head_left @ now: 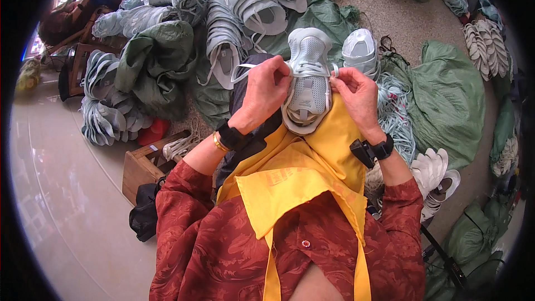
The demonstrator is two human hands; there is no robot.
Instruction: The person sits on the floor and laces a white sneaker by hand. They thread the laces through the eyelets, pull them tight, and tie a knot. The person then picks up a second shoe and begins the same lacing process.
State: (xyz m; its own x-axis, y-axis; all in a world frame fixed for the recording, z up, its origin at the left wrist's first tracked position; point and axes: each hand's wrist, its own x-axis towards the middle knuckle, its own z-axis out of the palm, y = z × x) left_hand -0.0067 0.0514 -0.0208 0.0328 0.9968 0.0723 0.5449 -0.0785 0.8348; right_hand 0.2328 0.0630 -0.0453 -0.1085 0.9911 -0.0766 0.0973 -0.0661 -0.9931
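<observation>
A pale grey-green shoe upper (305, 92) rests on my lap over the yellow apron (337, 128), its toe away from me. Several rows of white shoelace (307, 69) cross its front. At its left edge my left hand (263, 90) is closed in a pinch on the lace, and a loose length sticks out left past the fingers. On the opposite edge, my right hand (356, 96) pinches the lace between thumb and forefinger. The fingertips of both hands partly hide the lace and eyelets.
Overlapping rows of similar shoe uppers (259, 8) lie ahead and left. A bundle of pale laces (394, 114) sits beside my right forearm, near a green sack (448, 103). A wooden stool (142, 167) stands at left; white uppers (432, 170) lie at right.
</observation>
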